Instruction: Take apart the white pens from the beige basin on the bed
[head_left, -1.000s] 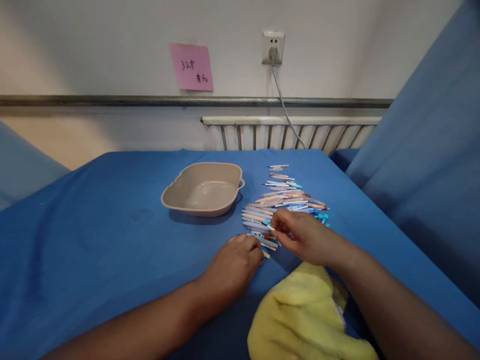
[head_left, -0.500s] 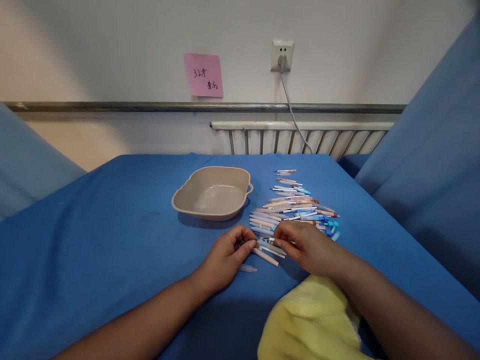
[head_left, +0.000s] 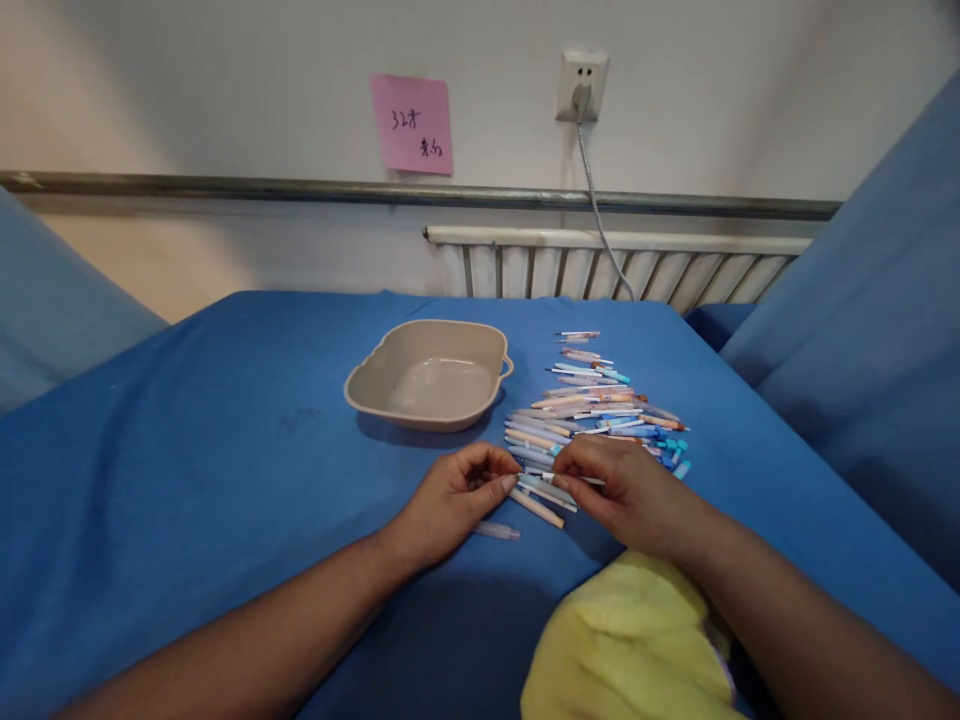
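A heap of several small pens (head_left: 592, 405) in blue, beige and orange lies on the blue cloth. My left hand (head_left: 454, 500) and my right hand (head_left: 626, 490) meet at the near end of the heap, fingers pinched together on one thin pen (head_left: 536, 482) between them. A clear pen cap (head_left: 496, 530) lies on the cloth just under my left hand. A beige pen (head_left: 536, 507) lies loose between the hands.
An empty beige tray (head_left: 429, 376) stands left of the heap. A yellow towel (head_left: 637, 650) rests under my right forearm. Behind the table are a radiator (head_left: 600, 265), a wall socket with cable (head_left: 581, 90) and a pink note (head_left: 411, 124). Blue fabric (head_left: 862, 300) rises at right.
My left hand came off the cloth and moved right to meet my right hand at a pen. A clear cap now lies uncovered below the left hand.
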